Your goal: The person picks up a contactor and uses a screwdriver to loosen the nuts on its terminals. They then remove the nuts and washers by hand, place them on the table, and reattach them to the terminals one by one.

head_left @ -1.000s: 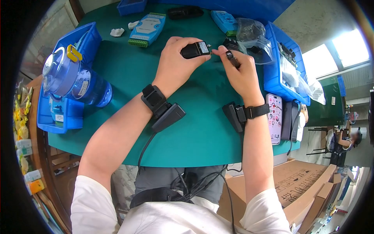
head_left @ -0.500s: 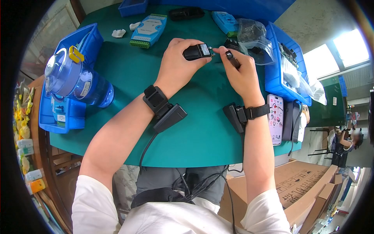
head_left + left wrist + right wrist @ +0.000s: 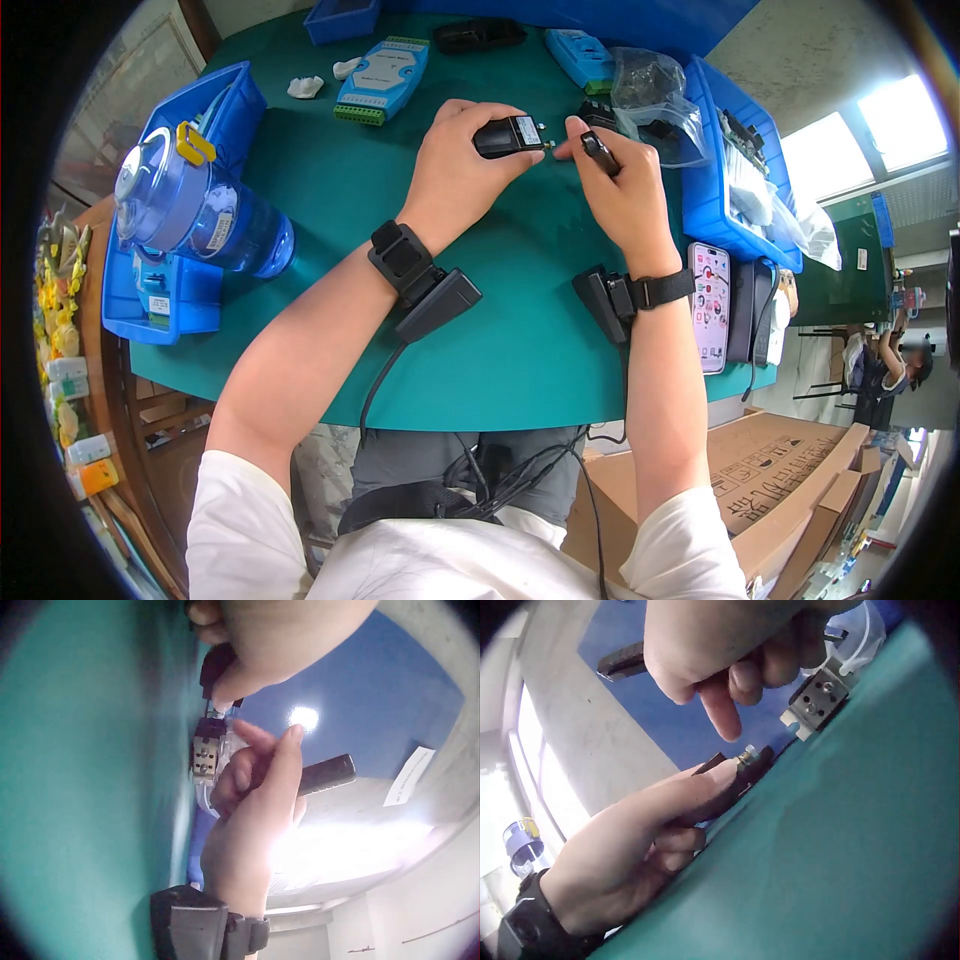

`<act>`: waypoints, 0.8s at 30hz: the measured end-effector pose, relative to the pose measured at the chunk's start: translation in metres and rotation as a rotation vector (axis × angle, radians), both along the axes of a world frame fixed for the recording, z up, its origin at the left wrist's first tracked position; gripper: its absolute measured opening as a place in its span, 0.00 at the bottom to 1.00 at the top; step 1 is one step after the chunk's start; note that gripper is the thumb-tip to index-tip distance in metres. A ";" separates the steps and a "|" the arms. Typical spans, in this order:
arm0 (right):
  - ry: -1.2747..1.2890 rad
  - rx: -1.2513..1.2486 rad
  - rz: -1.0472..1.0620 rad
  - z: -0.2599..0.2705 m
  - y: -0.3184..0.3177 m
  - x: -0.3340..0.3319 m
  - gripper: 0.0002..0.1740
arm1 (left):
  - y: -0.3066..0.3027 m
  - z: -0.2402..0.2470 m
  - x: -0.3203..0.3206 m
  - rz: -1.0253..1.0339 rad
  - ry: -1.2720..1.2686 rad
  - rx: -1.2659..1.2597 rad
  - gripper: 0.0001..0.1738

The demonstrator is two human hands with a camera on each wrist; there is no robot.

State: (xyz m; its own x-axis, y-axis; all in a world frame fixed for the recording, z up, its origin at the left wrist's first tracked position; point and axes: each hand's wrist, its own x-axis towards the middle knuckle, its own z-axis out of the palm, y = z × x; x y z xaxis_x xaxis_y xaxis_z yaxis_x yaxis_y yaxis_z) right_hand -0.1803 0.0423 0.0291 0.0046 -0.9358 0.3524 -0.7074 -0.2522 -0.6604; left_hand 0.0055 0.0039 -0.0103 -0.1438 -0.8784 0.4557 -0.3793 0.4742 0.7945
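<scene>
My left hand [image 3: 465, 160] grips a small black box-shaped device [image 3: 497, 138] with a white label on it. Brass screw terminals [image 3: 746, 757] stick out of the device's right end, beside the left thumb. Close to these terminals is my right hand [image 3: 622, 180], its index finger [image 3: 721, 716] pointing down towards them. A black-handled tool [image 3: 600, 154] is held in the curled fingers of that hand; its handle [image 3: 328, 775] juts out past the thumb, and its working end is mostly hidden.
Behind the right hand lies a black part with a metal face [image 3: 205, 761], near a clear plastic bag [image 3: 660, 110]. A blue bin [image 3: 735, 220] and a phone [image 3: 708, 310] are on the right. Leftward stand a water bottle [image 3: 215, 215] and more blue bins. A blue-and-white module [image 3: 380, 80] lies at the back.
The right index finger has drawn back slightly from the device's terminal end, leaving the terminals more exposed. My left hand has shifted slightly right with the device still gripped.
</scene>
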 end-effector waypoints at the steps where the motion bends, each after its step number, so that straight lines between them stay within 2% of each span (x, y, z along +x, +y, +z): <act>1: 0.016 -0.015 -0.002 -0.002 -0.001 0.000 0.09 | 0.000 0.000 0.000 -0.003 0.001 0.002 0.23; 7: -0.014 0.034 -0.004 0.001 0.000 -0.001 0.10 | -0.001 -0.001 0.000 -0.002 -0.019 0.002 0.23; 10: -0.028 -0.026 -0.003 -0.003 -0.001 0.001 0.10 | -0.001 0.000 0.000 -0.001 -0.010 0.013 0.24; 13: 0.049 -0.015 0.035 -0.007 -0.004 -0.002 0.10 | 0.000 0.000 0.000 -0.005 -0.006 0.005 0.24; 16: -0.040 0.040 0.012 0.002 -0.001 -0.002 0.10 | 0.000 0.000 0.000 -0.010 -0.009 0.013 0.24; 19: -0.027 -0.038 0.004 -0.006 -0.003 0.001 0.10 | 0.001 0.001 0.001 -0.007 -0.008 0.016 0.24; 22: 0.067 0.057 -0.013 -0.003 -0.002 -0.001 0.11 | 0.000 0.000 0.000 -0.007 -0.002 0.003 0.24; 24: -0.009 0.048 -0.034 0.003 -0.002 0.000 0.11 | 0.000 0.000 0.000 -0.008 -0.016 -0.001 0.24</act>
State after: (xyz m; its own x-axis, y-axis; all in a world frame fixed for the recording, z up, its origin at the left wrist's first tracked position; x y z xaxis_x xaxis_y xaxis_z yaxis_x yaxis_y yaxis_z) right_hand -0.1807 0.0404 0.0324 -0.0309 -0.9512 0.3071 -0.7088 -0.1958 -0.6777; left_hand 0.0057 0.0042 -0.0102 -0.1581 -0.8766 0.4545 -0.3878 0.4784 0.7879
